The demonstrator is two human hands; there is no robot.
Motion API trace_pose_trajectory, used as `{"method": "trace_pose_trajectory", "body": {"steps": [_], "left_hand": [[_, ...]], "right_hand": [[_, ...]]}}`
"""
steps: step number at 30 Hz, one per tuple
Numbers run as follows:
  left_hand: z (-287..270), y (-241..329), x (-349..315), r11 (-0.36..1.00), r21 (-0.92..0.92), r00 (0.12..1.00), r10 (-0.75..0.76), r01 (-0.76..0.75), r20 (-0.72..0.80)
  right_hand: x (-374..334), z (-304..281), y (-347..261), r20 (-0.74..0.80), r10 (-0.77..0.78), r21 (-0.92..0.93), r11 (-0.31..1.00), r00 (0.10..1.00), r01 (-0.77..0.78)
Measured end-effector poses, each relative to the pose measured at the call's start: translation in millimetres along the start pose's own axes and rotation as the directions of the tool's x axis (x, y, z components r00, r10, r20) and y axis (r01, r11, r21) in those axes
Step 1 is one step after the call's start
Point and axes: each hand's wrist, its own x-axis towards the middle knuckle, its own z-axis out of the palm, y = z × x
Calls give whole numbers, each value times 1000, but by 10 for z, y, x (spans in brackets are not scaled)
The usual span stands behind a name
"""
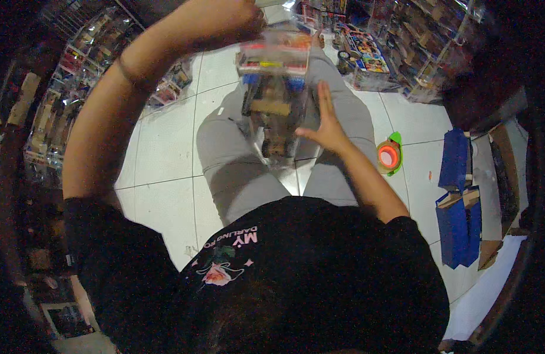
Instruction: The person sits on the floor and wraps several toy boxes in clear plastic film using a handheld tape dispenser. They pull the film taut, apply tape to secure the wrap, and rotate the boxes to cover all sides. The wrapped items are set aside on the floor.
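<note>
A clear plastic package point(269, 109) with a red, white and blue printed top and a dark item with a brown strip inside lies between my grey-trousered thighs. It is blurred, so the item's kind is unclear. My left hand point(240, 20) is raised over the far end of the package with its fingers curled closed; whatever may be in them is hidden. At the package's right side is my right hand point(328, 127), thumb and fingers spread, thumb close to the plastic edge. Whether the thumb touches it, I cannot tell.
On the white tiled floor to the right sits an orange tape roll point(388, 157) in a green holder. Blue boxes point(458, 230) stand farther right beside cardboard. Plastic-wrapped packages are piled at the far left point(86, 65), and others point(367, 56) lie at the far right.
</note>
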Motion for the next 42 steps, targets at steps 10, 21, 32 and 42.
{"method": "trace_pose_trajectory", "body": {"steps": [10, 21, 32, 42], "left_hand": [[543, -483, -465, 791, -512, 772, -541, 334, -332], [1749, 1398, -1318, -107, -902, 454, -836, 418, 309], [1952, 1970, -1351, -284, -872, 326, -845, 398, 424], [1407, 1891, 303, 340, -846, 580, -813, 409, -46]], "right_hand": [[-402, -349, 776, 168, 475, -14, 877, 864, -480], [812, -1362, 888, -189, 269, 243, 945, 944, -221], [1019, -512, 159, 151, -466, -587, 667, 872, 459], [1326, -316, 415, 561, -462, -269, 683, 687, 679]]}}
